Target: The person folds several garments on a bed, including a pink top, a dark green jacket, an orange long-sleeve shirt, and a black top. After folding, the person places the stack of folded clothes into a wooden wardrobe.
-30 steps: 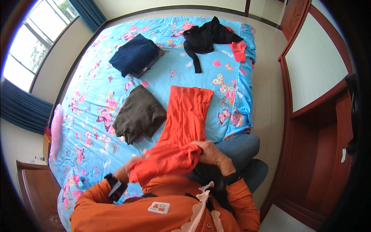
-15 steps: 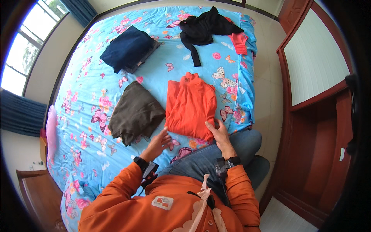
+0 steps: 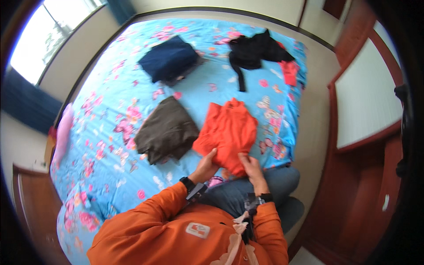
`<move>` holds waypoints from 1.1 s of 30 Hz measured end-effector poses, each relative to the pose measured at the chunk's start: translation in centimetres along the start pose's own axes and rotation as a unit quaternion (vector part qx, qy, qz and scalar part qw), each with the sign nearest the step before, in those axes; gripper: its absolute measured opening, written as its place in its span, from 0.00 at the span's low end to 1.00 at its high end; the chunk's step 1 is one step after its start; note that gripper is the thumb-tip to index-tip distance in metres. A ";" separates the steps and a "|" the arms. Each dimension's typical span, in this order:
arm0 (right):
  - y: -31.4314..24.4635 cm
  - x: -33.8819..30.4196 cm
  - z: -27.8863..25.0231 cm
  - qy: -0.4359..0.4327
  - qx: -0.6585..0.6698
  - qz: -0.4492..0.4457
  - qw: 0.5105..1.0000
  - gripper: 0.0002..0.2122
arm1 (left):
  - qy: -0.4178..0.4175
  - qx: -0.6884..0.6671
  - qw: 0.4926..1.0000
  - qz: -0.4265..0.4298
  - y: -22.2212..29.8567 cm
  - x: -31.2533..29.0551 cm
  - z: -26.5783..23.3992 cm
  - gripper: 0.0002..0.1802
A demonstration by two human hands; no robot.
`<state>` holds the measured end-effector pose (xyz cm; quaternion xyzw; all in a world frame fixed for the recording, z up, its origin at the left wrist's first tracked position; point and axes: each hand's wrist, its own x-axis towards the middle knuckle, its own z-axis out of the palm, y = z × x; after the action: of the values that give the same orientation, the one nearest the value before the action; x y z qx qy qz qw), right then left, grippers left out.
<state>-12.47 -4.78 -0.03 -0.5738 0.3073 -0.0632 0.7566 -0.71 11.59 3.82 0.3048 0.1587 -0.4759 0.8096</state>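
An orange high-collared top (image 3: 230, 128), folded into a compact shape, lies in front of me with its collar pointing away. Its near edge is pinched at the left corner by my left hand (image 3: 206, 166), thumb on top and fingers underneath. My right hand (image 3: 252, 168) grips the same edge farther right, also thumb uppermost. Between the hands the cloth is bunched and slightly raised. Just left of the top, a folded dark olive garment (image 3: 167, 130) lies close beside it on the bed.
The bed's blue floral and butterfly sheet (image 3: 104, 174) spreads under everything. Folded navy clothes (image 3: 170, 58) lie at the far left. A crumpled black garment (image 3: 258, 52) partly covers a coral-red one (image 3: 289, 73) at the far right. A wooden cabinet (image 3: 353, 185) stands right of the bed.
My left hand has moved right onto the top and closed on its near edge. The top has gone from flat to bunched near my hands. The whole view has shifted.
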 end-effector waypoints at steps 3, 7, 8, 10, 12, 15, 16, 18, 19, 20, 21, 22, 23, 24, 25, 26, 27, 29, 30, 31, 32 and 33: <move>-0.1 0.1 -0.6 0.090 0.162 0.057 0.981 0.17 | 0.003 0.083 0.994 0.072 3.3 -1.6 2.8 0.25; 0.3 0.0 -2.1 0.076 0.226 0.044 0.970 0.10 | -0.108 0.096 0.986 0.080 11.2 -2.8 7.2 0.26; 0.4 -0.1 -2.3 0.076 0.225 0.046 0.970 0.10 | -0.142 0.091 0.983 0.069 13.8 -3.4 7.7 0.26; 0.6 -0.2 -2.5 0.073 0.234 0.043 0.969 0.09 | -0.198 0.111 0.972 0.064 19.1 -4.6 7.8 0.22; 0.6 -0.2 -2.5 0.058 0.259 0.026 0.964 0.09 | -0.213 0.171 0.957 0.095 24.1 -5.7 6.2 0.19; 0.3 -0.2 -2.3 0.077 0.247 0.030 0.965 0.08 | -0.122 0.236 0.959 0.101 30.4 -7.2 0.4 0.21; 0.1 -0.2 -2.2 0.073 0.243 0.031 0.967 0.08 | -0.081 0.278 0.953 0.088 32.1 -7.5 -2.2 0.22; -0.1 -0.4 -2.1 0.082 0.239 0.030 0.967 0.08 | 0.075 0.328 0.940 0.065 33.2 -7.3 -8.4 0.23; -0.3 -0.5 -2.0 0.081 0.235 0.032 0.968 0.08 | 0.132 0.434 0.890 0.044 33.3 -7.4 -11.8 0.28; -0.3 -0.5 -2.0 0.083 0.233 0.036 0.968 0.08 | 0.180 0.454 0.873 0.012 32.8 -7.4 -15.0 0.26; -0.4 -0.6 -1.9 0.084 0.231 0.038 0.968 0.08 | 0.256 0.510 0.821 -0.020 32.2 -7.6 -17.9 0.25; -0.5 -0.5 -1.9 0.088 0.229 0.041 0.969 0.08 | 0.331 0.393 0.858 -0.003 30.9 -7.3 -20.6 0.21; -0.5 -0.5 -1.9 0.089 0.226 0.043 0.969 0.08 | 0.253 0.334 0.908 0.018 30.3 -7.0 -22.5 0.21; -0.5 -0.4 -1.8 0.097 0.221 0.045 0.969 0.08 | 0.197 0.260 0.945 0.024 30.1 -7.1 -24.0 0.22; -0.5 -0.4 -1.7 0.093 0.223 0.048 0.969 0.08 | 0.176 0.228 0.955 0.063 29.3 -6.9 -25.0 0.18; -0.4 -0.3 -1.7 0.095 0.224 0.049 0.969 0.07 | 0.228 0.246 0.938 0.085 28.9 -7.3 -25.6 0.18; -0.4 -0.3 -1.6 0.098 0.227 0.049 0.968 0.07 | 0.238 0.270 0.928 0.095 28.6 -7.4 -25.7 0.19; -0.3 -0.3 -1.5 0.090 0.223 0.046 0.970 0.07 | 0.246 0.276 0.923 0.107 28.9 -7.4 -24.4 0.18; -0.2 -0.3 -1.5 0.094 0.230 0.035 0.968 0.06 | 0.336 0.364 0.855 0.152 28.9 -7.1 -23.3 0.23; -0.2 -0.3 -1.5 0.098 0.217 0.037 0.971 0.07 | 0.373 0.454 0.766 0.262 28.3 -7.0 -22.2 0.36; -0.1 -0.3 -1.4 0.104 0.194 0.029 0.975 0.08 | 0.499 0.667 0.461 0.304 29.8 -4.9 -20.0 0.43; -0.1 -0.3 -1.5 0.112 0.197 0.045 0.973 0.08 | 0.482 0.688 0.390 0.376 28.7 -4.5 -18.8 0.46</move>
<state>-13.48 -5.91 -0.10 -0.3887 0.3971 -0.1524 0.8173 22.61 37.12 1.78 0.9652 0.0098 0.1567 0.2089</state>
